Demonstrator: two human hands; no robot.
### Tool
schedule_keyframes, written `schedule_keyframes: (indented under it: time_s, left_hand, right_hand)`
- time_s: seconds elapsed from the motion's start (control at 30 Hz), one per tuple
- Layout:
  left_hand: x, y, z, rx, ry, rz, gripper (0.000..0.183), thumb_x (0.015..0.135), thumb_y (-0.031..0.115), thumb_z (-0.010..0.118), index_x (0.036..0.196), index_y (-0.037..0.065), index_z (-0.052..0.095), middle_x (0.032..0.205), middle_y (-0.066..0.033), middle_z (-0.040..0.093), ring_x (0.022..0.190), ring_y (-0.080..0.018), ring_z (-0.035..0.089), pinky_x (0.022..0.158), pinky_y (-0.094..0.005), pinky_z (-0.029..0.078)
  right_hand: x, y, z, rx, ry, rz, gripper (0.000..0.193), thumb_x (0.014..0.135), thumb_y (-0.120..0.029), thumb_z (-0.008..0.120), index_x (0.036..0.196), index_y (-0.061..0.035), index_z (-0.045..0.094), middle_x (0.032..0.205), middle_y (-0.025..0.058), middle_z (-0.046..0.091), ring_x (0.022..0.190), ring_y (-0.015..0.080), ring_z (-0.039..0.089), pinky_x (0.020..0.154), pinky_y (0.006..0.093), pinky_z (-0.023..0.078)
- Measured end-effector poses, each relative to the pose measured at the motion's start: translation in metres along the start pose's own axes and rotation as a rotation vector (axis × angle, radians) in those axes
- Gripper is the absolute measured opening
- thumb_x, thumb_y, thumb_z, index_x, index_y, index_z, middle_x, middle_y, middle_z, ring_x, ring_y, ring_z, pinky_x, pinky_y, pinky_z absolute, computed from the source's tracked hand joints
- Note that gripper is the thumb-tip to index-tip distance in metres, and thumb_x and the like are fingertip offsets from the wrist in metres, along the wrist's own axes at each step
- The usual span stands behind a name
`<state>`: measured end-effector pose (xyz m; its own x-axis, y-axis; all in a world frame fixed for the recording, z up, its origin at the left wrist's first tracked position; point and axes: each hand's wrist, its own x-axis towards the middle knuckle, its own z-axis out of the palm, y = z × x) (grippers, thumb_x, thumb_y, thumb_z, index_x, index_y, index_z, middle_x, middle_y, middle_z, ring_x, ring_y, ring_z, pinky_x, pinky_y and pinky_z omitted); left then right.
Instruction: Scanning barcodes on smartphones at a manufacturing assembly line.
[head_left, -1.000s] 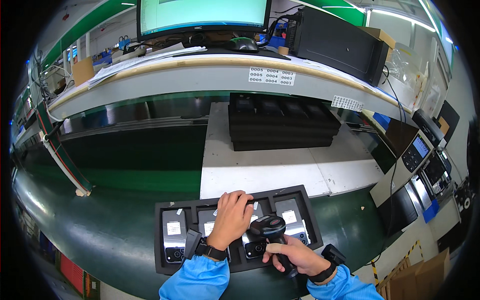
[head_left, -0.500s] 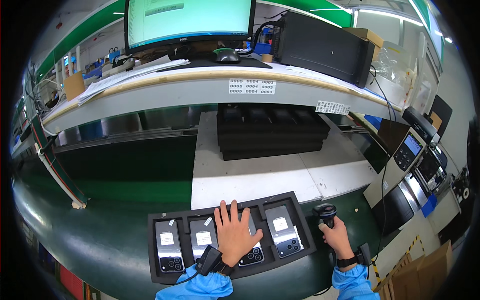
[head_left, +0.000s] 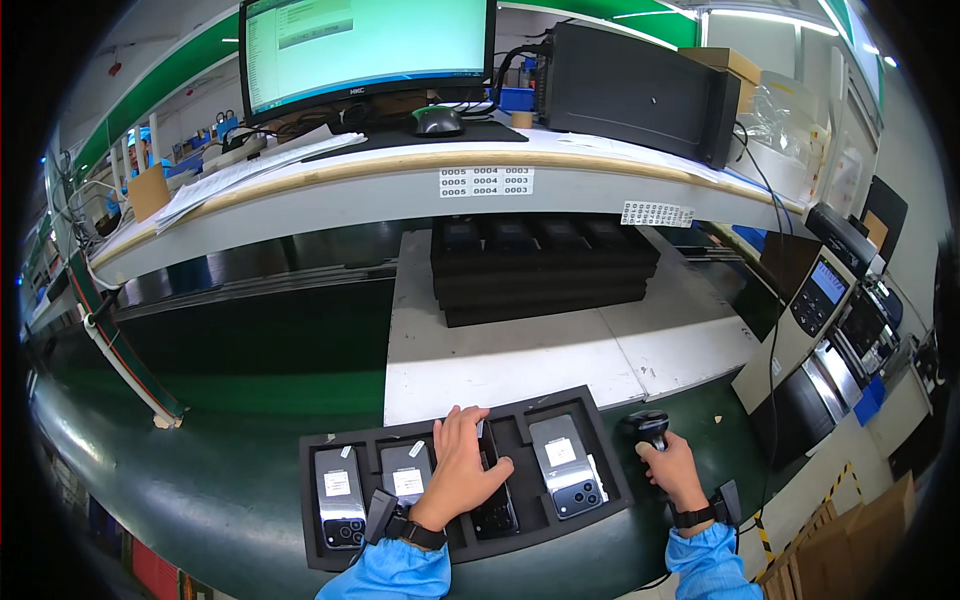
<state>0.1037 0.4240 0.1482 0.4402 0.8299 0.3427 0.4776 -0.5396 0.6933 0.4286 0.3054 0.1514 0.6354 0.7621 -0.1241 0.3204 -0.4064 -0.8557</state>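
Observation:
A black foam tray (head_left: 590,405) lies on the bench with several smartphones in its slots. My left hand (head_left: 462,475) is over the third slot from the left, its fingers closed around the upper part of a phone (head_left: 497,505). That phone looks tilted in its slot, and my hand hides much of it. To the left are a phone (head_left: 340,500) and a second phone (head_left: 405,465); to the right lies another phone (head_left: 566,470). These three show grey backs with white labels. Right of the tray, my right hand (head_left: 672,468) grips a black handheld barcode scanner (head_left: 648,425).
Black foam trays (head_left: 545,285) are stacked on a white board (head_left: 500,365) under the shelf. On the shelf are a monitor (head_left: 365,50), a mouse (head_left: 437,121) and a black computer case (head_left: 630,95). A label printer (head_left: 800,320) stands at the right, with a cable hanging beside it.
My left hand's spread fingers have drawn together around the third phone, which now looks darker and tilted. My right hand still holds the scanner in about the same place.

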Motion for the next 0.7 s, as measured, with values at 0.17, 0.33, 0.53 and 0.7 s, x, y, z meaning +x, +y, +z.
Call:
schedule_keyframes:
  time_s: [0.17,0.33,0.53,0.7]
  left_hand:
    - [0.002,0.001,0.005,0.011,0.014,0.032,0.073,0.079,0.025,0.076,0.141,0.005,0.043,0.147,-0.0252,0.043,0.146,-0.0493,0.028,0.123,-0.0591,0.012]
    - [-0.001,-0.017,0.005,0.055,0.103,0.150,0.071,0.071,0.026,0.077,0.131,0.001,0.049,0.137,-0.0262,0.049,0.137,-0.0481,0.038,0.117,-0.0600,0.023]
    - [0.000,-0.020,0.005,0.103,0.079,0.072,0.071,0.068,0.015,0.073,0.131,0.002,0.044,0.134,-0.0238,0.049,0.132,-0.0451,0.042,0.118,-0.0552,0.026]
    - [0.003,-0.010,-0.005,0.067,0.035,0.079,0.074,0.078,0.020,0.072,0.143,-0.002,0.045,0.138,-0.0283,0.052,0.128,-0.0457,0.045,0.114,-0.0504,0.033]
  right_hand:
    - [-0.002,-0.001,-0.007,0.000,0.015,0.021,0.032,0.084,-0.024,0.075,0.097,0.0033,0.066,0.068,0.0078,0.064,0.052,0.0154,0.062,0.050,0.0328,0.051]
    - [0.006,0.028,0.005,-0.245,0.085,-0.128,0.049,0.083,-0.037,0.077,0.110,0.0035,0.070,0.096,0.0238,0.074,0.090,0.0375,0.074,0.080,0.0455,0.057]
    - [0.000,0.010,0.005,-0.205,0.048,-0.068,0.058,0.084,-0.046,0.073,0.114,0.0034,0.069,0.109,0.0277,0.072,0.106,0.0448,0.068,0.093,0.0469,0.054]
    - [0.002,0.011,0.002,-0.245,0.013,-0.054,0.060,0.086,-0.046,0.070,0.122,0.0014,0.068,0.113,0.0268,0.072,0.108,0.0442,0.068,0.094,0.0474,0.054]
